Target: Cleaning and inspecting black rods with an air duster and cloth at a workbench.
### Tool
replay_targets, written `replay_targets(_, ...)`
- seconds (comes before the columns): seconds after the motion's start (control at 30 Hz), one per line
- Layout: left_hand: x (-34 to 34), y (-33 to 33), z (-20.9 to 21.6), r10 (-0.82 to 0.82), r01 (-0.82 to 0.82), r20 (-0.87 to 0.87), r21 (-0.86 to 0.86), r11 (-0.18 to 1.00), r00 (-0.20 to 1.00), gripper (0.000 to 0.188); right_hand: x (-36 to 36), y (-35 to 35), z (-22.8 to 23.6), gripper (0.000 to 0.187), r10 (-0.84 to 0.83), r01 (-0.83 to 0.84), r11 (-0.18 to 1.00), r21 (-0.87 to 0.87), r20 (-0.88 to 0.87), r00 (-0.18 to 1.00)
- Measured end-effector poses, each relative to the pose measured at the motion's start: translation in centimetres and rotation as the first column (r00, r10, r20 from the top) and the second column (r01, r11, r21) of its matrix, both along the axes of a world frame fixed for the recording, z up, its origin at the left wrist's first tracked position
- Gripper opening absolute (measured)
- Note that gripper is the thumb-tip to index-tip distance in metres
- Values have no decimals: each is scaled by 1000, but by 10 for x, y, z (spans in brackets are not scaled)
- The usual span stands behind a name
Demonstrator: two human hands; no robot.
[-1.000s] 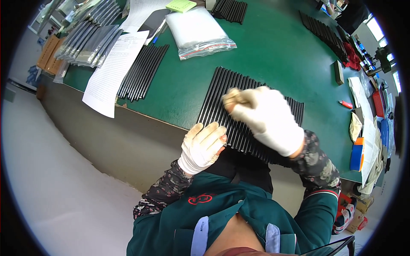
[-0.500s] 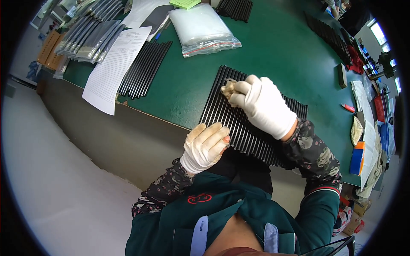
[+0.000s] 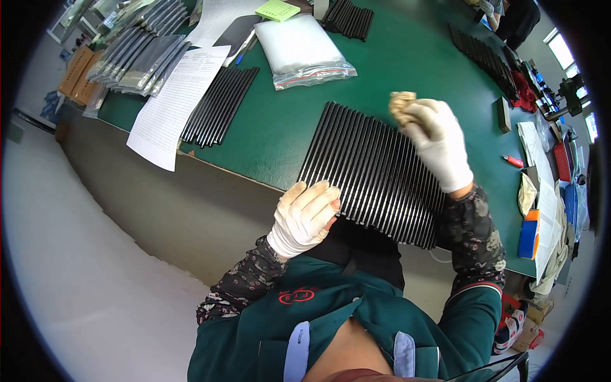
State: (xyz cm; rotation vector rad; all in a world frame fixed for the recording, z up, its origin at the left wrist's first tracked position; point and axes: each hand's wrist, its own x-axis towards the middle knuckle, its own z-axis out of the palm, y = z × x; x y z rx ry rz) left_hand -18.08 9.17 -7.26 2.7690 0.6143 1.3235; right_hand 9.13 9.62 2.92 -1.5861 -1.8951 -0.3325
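Note:
A row of thin black rods (image 3: 372,172) lies side by side at the table's near edge, their near ends sticking out past it. My right hand (image 3: 440,141), in a white glove, is closed on a crumpled beige cloth (image 3: 402,107) near the far right corner of the row. My left hand (image 3: 304,216), gloved with bare fingertip skin showing, rests against the near left ends of the rods. Its fingers are stretched out, and nothing shows in them.
A second bundle of black rods (image 3: 221,105) lies left beside a printed sheet (image 3: 180,105). Behind are a clear plastic bag (image 3: 305,51), a green notepad (image 3: 278,9) and stacked bagged packs (image 3: 143,60). On the right are a red-handled cutter (image 3: 513,161) and a blue-orange box (image 3: 529,235).
My right hand has moved right with the cloth, from over the left part of the rods to their far right corner. My left hand has barely moved.

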Motion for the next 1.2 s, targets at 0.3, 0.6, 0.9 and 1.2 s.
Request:
replay_targets(0.3,-12,8,1,-105,104,-33,-14,994,994,31,114,-52,-31,58,-396,359,912,-199,-197,897)
replay_targets(0.6,-42,20,-2,147,-140,-59,105,985,987,32,198,-137,-29,25,-698,741,666,-80,284,657)
replay_targets(0.9,-56,32,11,355,-346,61,-121,930,933,30,300,-146,-70,28,-636,889,435,-140,651,414)
replay_targets(1.2,-46,58,30,193,-131,197,-291,948,961,22,249,-146,-52,23,-706,783,596,-177,350,616)
